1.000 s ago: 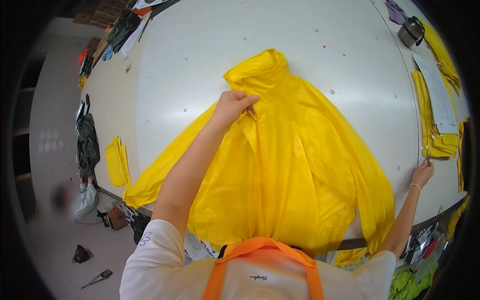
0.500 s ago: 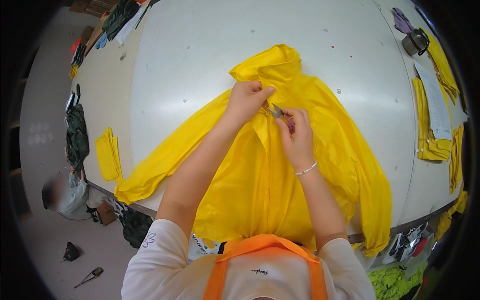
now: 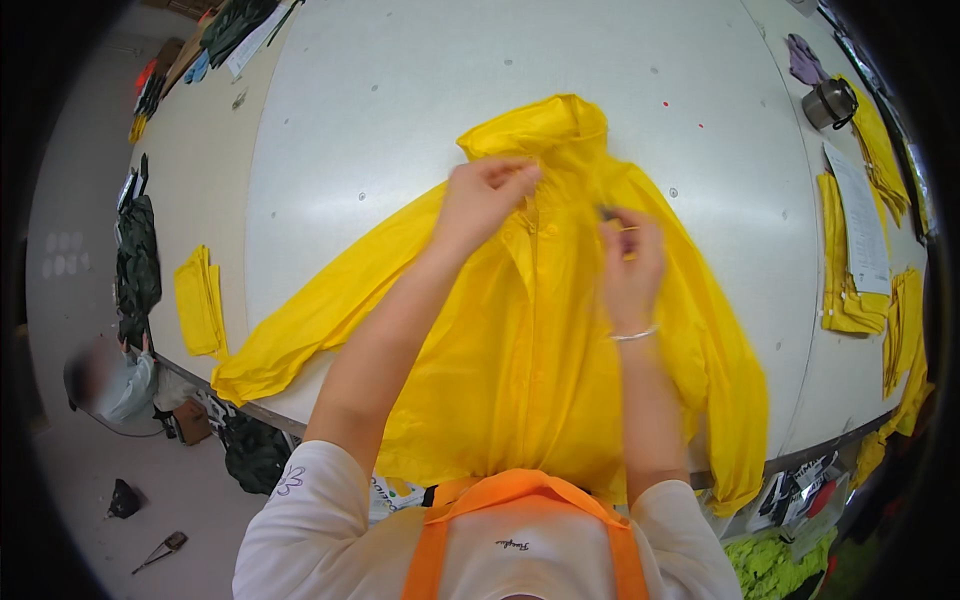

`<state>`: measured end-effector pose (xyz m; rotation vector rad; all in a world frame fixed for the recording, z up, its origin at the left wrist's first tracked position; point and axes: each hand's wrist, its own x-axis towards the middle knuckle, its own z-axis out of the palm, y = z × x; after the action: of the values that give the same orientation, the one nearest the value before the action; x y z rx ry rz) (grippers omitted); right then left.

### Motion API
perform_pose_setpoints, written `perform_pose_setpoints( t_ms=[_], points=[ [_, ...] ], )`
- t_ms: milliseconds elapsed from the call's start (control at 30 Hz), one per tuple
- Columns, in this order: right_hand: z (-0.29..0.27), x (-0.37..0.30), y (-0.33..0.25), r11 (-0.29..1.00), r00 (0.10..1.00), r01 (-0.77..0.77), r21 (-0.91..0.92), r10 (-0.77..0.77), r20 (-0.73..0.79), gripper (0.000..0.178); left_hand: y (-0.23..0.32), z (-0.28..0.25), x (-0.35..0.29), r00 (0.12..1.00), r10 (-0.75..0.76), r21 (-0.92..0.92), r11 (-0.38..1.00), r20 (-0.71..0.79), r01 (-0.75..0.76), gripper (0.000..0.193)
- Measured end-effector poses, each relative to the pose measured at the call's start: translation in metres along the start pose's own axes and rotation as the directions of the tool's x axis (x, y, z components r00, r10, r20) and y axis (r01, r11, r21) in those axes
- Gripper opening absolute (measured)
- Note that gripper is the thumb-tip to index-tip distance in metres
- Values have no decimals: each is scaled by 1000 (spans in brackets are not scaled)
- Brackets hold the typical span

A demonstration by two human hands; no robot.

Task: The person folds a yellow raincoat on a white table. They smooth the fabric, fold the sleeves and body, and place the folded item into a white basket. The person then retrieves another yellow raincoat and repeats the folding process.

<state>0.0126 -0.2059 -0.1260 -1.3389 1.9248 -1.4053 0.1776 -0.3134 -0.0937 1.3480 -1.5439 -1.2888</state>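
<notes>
A yellow raincoat [image 3: 530, 340] lies spread front-up on the white table [image 3: 400, 100], with its hood [image 3: 540, 125] toward the far side and its hem hanging over the near edge. My left hand [image 3: 485, 200] pinches the fabric at the collar, just below the hood. My right hand [image 3: 630, 265] hovers a little to the right over the coat's chest. Its fingers are closed on a small dark cutting tool [image 3: 607, 212], which is blurred. Both sleeves lie spread out to the sides.
Folded yellow pieces [image 3: 200, 300] lie near the table's left edge. At the right are a stack of yellow fabric [image 3: 845, 260], a paper sheet [image 3: 860, 215], a metal pot [image 3: 828, 102] and a purple cloth [image 3: 803, 58]. Dark garments [image 3: 138, 260] hang at the left. Another person [image 3: 105, 375] is lower left.
My right hand came from the table's right edge to the collar with the small tool, then drew slightly right. My left hand has stayed at the collar.
</notes>
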Motion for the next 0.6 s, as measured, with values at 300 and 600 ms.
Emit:
perform_pose_setpoints(
  t_ms=[300,600],
  points=[
    [-206,76,204,556,939,-342,-757,219,-263,25,-80,-70,20,980,-66,317,940,-189,124,39],
    [-19,152,29,950,916,-269,-158,303,264,39,-43,-41,92,965,-222,496,828,-138,262,34]
  ],
)
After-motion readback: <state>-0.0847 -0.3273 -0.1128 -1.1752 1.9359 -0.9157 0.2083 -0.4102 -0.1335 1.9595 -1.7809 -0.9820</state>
